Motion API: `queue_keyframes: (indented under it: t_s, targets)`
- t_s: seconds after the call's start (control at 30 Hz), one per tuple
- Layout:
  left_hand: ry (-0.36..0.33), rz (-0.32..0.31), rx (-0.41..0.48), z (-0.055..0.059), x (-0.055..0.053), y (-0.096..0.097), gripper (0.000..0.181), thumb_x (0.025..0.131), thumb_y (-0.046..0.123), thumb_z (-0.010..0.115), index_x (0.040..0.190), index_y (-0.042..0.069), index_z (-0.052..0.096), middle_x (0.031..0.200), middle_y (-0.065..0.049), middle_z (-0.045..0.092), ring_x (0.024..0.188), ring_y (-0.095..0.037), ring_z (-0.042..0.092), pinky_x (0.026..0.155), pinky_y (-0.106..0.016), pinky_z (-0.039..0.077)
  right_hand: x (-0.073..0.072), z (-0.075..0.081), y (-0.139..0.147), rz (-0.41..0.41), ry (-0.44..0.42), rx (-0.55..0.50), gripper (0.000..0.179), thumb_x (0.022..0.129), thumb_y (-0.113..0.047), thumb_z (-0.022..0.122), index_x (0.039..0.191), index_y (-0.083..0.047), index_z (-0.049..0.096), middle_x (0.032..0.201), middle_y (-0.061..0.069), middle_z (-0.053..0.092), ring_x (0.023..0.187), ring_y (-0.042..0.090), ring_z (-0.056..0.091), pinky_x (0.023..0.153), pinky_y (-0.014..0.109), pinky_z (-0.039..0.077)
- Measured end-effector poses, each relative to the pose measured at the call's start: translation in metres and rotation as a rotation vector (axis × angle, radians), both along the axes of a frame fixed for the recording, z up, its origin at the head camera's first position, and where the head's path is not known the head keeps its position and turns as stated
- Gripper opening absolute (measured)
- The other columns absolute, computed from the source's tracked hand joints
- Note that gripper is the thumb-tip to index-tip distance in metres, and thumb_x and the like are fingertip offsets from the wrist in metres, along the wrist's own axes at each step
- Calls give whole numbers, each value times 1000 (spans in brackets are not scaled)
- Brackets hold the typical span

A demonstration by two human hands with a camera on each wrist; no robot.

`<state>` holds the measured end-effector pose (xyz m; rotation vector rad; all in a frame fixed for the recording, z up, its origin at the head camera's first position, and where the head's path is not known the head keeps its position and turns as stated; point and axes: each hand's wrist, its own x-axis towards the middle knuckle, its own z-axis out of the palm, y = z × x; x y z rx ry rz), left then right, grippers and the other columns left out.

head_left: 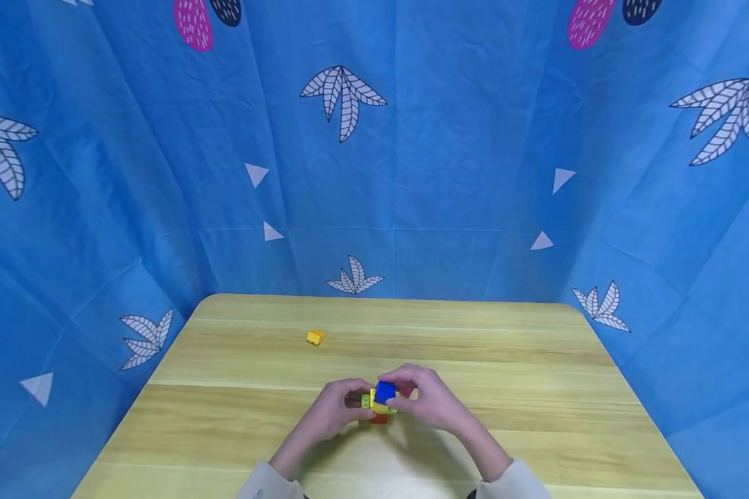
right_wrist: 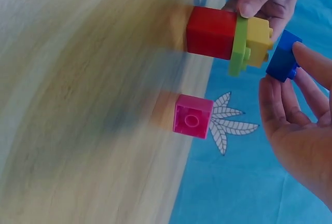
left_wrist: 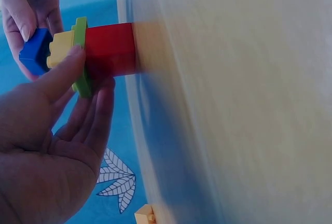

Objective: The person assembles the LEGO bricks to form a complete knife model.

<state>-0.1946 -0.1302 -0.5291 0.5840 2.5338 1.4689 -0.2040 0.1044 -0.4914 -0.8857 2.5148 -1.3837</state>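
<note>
My left hand point(head_left: 336, 410) grips a small stack of toy building bricks, its thumb at the green layer in both wrist views. The stack has a red brick point(left_wrist: 110, 50) at the bottom, on the table, then a wider light green plate point(right_wrist: 239, 46) and a yellow brick point(right_wrist: 257, 36) with studs up. Between thumb and fingers, my right hand point(head_left: 435, 403) pinches a blue brick point(right_wrist: 283, 56). This blue brick is tilted just above the yellow studs, with a narrow gap showing in the right wrist view.
A pink brick point(right_wrist: 193, 117) lies on the wooden table point(head_left: 474, 339) just right of the stack, its hollow underside showing. Farther back on the left is a yellow-orange brick point(head_left: 315, 337). A blue patterned curtain point(head_left: 449, 138) hangs behind and around the table.
</note>
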Motion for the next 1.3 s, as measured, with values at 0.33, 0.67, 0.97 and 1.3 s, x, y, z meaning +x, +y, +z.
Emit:
queue_keyframes:
  t_s: [0.33,0.67,0.97,1.3]
  targets:
    - [-25,7,-21,-2,0,0,34,87,13,82,120,10,73,114,-5,74,97,-15,69,86,-24,60,0,-3,-5,5,12,21,37,92,-10,77,128,-5,71,113,5,73,98,25,67,84,41,60]
    - [-40,2,-6,-4,-1,-1,32,87,14,83,118,12,73,113,-3,74,97,-15,70,86,-23,60,-1,-6,-6,43,-15,-4,37,94,-10,75,131,-8,70,119,8,70,105,29,69,89,38,60]
    - [-81,16,5,-5,-3,-1,29,88,13,83,115,12,72,112,-3,73,97,-14,70,84,-23,61,-3,-7,-6,42,-46,-11,36,95,-11,74,132,-11,70,119,6,70,106,26,67,86,30,56]
    - [-83,21,18,-5,-4,-1,29,87,12,83,114,14,72,112,-3,74,97,-14,70,84,-23,60,-2,-9,-6,23,-34,-1,36,95,-12,74,131,-14,71,114,3,69,104,23,65,88,34,58]
